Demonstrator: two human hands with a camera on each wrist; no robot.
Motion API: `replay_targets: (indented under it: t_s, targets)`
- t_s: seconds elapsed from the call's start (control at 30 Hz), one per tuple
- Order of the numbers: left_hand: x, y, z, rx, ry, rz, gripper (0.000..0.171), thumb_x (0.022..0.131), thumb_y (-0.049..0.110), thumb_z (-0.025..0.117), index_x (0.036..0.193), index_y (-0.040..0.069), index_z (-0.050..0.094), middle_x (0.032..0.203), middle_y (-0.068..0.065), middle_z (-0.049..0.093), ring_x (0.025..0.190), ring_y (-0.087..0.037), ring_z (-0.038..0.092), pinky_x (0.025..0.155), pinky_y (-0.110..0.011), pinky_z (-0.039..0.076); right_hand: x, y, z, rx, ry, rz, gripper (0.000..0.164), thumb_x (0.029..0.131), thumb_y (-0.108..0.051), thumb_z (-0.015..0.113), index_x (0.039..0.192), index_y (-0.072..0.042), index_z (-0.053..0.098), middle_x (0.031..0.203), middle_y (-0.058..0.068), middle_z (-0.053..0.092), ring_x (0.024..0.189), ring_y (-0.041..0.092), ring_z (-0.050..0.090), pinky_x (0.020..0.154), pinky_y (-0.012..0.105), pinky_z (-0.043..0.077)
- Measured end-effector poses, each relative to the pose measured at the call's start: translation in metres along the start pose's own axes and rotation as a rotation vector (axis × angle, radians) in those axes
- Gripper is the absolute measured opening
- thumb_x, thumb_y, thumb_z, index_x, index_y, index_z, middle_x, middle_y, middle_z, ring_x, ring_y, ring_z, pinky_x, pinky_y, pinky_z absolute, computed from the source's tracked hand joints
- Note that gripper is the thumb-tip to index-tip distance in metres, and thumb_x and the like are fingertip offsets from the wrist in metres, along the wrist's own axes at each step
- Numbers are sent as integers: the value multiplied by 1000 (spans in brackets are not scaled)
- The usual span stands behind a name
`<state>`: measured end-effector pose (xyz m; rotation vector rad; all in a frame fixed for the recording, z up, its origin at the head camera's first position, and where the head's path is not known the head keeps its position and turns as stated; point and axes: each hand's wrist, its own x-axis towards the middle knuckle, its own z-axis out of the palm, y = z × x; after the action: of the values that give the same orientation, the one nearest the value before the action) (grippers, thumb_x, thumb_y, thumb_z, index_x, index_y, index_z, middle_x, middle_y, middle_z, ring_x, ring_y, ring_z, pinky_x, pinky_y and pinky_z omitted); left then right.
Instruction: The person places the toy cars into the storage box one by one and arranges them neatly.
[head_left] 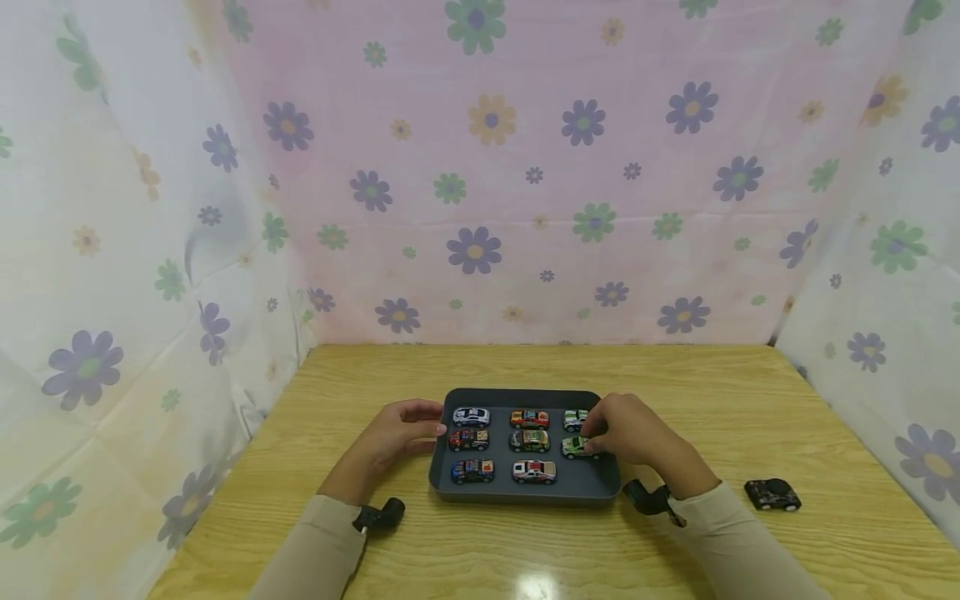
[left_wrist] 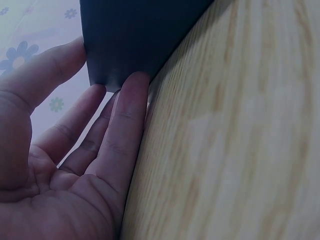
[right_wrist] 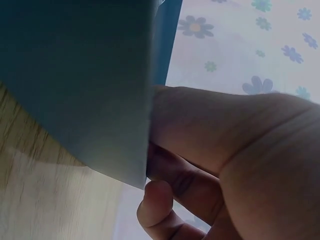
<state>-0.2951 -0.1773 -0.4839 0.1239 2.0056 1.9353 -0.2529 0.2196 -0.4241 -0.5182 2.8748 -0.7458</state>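
A dark grey rectangular tray (head_left: 525, 497) with several small toy cars in it lies on the table. At its left end, my left hand (head_left: 397, 433) touches the rim and outer wall with thumb and fingertips, fingers fairly straight. Reaching over the right rim, my right hand (head_left: 626, 429) pinches a green toy car (head_left: 573, 447) in the right column. Just behind that one is a white and green toy car (head_left: 574, 419), partly covered by the fingers. In the right wrist view the tray wall (right_wrist: 90, 100) hides the fingertips and the car.
In the left column stand a white and purple car (head_left: 472, 417), a red and black car (head_left: 468, 439) and a blue car (head_left: 472, 471). The middle column has an orange-red car (head_left: 529, 418) and others. A black toy car (head_left: 772, 494) stands on the table (head_left: 750, 392), right of the tray.
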Motion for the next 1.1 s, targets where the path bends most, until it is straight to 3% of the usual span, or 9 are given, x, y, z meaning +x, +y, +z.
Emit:
replay_targets:
  t_s: [0.27, 0.57, 0.83, 1.1]
  targets:
    - [0, 0, -1, 8, -2, -3, 53, 88, 12, 84, 135, 0, 62, 131, -17, 65, 110, -24, 70, 94, -44, 62, 0, 2, -5, -7, -8, -17, 10, 84, -16, 87, 94, -19, 83, 97, -5, 77, 87, 13, 69, 74, 36, 61]
    - [0, 1, -1, 4, -3, -12, 55, 87, 13, 85, 135, 0, 62, 131, -17, 66, 109, -24, 70, 93, -44, 62, -9, 14, -23, 0, 42, -94, 16, 89, -20, 83, 104, -16, 82, 106, -3, 77, 101, 24, 69, 83, 45, 59]
    - [1, 2, 1, -4, 9, -19, 54, 87, 12, 85, 134, 0, 62, 133, -18, 65, 109, -25, 70, 94, -44, 62, -36, 42, -39, -32, 101, -131, 33, 95, -37, 76, 119, -15, 77, 113, 0, 76, 94, 15, 64, 77, 34, 55]
    - [-1, 1, 0, -3, 5, -9, 53, 88, 12, 84, 134, -1, 62, 133, -19, 65, 110, -25, 70, 94, -44, 62, -70, 73, -55, -63, 137, -99, 41, 97, -47, 71, 123, -16, 76, 116, 2, 75, 96, 14, 66, 75, 32, 56]
